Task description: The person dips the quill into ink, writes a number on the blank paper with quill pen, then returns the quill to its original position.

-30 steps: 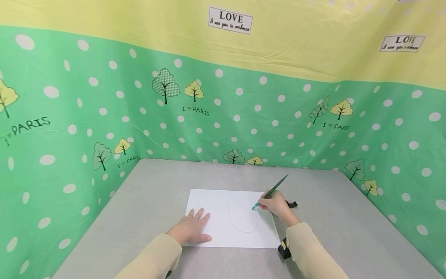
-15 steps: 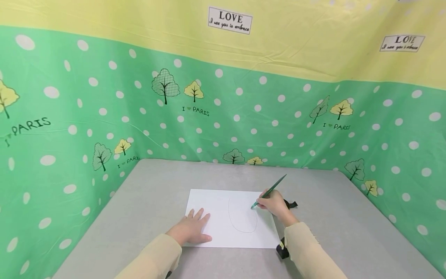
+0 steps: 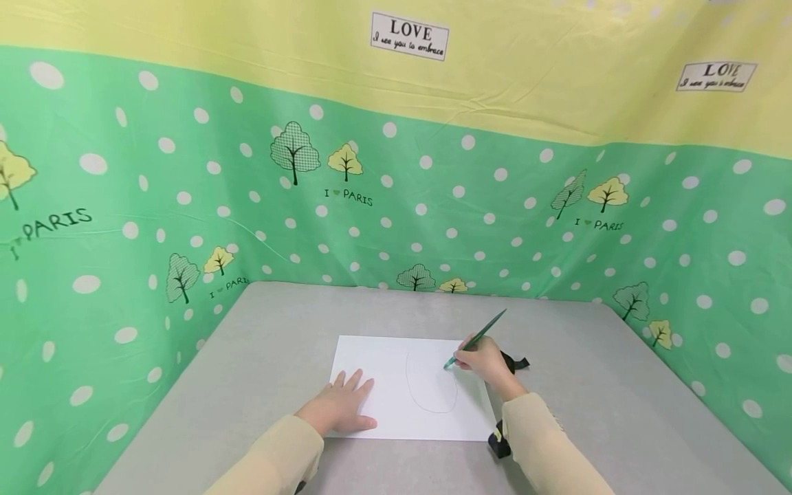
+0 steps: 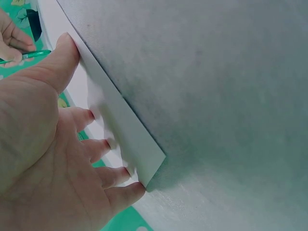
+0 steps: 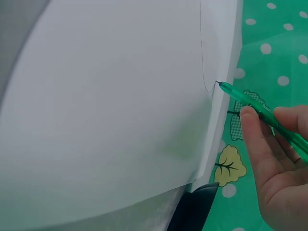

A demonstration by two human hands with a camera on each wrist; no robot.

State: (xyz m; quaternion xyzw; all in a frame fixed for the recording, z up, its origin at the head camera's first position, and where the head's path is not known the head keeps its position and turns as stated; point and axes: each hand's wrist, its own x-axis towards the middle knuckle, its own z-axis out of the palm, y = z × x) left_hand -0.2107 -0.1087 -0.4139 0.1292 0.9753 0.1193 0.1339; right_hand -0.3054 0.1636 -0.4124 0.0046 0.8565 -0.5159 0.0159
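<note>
A white sheet of paper (image 3: pixel 396 419) lies on the grey table, bearing a thin U-shaped line (image 3: pixel 427 410). My right hand (image 3: pixel 485 361) pinches a green pen (image 3: pixel 482 331) between thumb and fingers, its shaft slanting up and to the right. In the right wrist view the pen's tip (image 5: pixel 220 83) is right at the end of the drawn line. My left hand (image 3: pixel 340 404) rests with spread fingers on the paper's left part, thumb near the bottom edge. The left wrist view shows the fingertips (image 4: pixel 103 144) along the sheet's left end.
The grey table (image 3: pixel 278 323) extends around the paper. A black strap end (image 3: pixel 522 363) shows beside the right hand, and a black object (image 3: pixel 498 441) with a yellow mark is under the right wrist. A green dotted curtain (image 3: pixel 371 227) stands behind the table and along both sides.
The right hand and pen have shifted slightly left and up over the paper, from the right arm of the curve. The left hand has stayed in place.
</note>
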